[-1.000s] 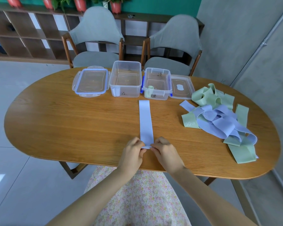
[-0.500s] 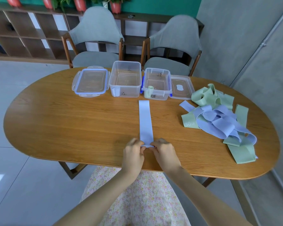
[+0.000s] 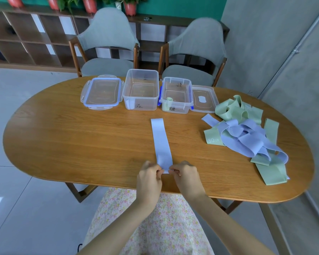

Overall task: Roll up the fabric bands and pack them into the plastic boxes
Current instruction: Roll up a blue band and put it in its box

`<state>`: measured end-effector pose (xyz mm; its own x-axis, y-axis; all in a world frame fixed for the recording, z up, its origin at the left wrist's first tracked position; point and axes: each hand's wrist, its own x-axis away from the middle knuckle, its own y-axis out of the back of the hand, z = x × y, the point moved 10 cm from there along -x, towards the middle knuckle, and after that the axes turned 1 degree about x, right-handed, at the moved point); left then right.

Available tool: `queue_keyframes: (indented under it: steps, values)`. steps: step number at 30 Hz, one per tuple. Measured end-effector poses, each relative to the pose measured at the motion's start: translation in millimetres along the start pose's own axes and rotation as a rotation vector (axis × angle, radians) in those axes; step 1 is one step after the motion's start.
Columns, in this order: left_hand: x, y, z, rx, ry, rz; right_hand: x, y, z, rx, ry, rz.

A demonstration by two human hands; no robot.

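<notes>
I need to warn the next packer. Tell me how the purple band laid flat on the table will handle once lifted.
The purple band probably goes floppy when lifted: the loose bands in the pile drape and fold over one another. It looks light, being thin and lying flat. A started roll would likely spring open if released, since the left hand and right hand both pinch its near end.

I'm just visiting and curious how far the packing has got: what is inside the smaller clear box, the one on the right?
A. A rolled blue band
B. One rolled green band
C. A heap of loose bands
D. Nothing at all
B: a single rolled green band stands in the near left corner of the smaller box, while the loose bands lie heaped on the table.
</notes>
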<state>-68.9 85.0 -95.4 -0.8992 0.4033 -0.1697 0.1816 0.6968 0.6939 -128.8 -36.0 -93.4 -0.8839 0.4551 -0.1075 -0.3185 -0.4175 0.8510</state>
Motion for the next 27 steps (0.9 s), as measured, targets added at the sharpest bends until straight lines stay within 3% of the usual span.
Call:
queue_keyframes:
  steps: [7, 12, 19, 27]
  values:
    - [5.4, 0.4, -1.7, 0.016, 0.078, -0.052, 5.0, 1.1, 0.5, -0.024, -0.044, -0.080]
    - [5.4, 4.3, 13.0, 0.106, 0.221, -0.106, 8.0, 4.7, -11.9, -0.160, -0.222, -0.108]
    - [16.0, 8.6, 12.0, 0.148, 0.304, -0.163, 16.0, 0.9, -4.3, -0.094, -0.208, -0.123]
    - [17.6, 11.7, 15.5, 0.172, 0.344, -0.155, 10.1, 1.0, -10.2, -0.188, -0.201, -0.080]
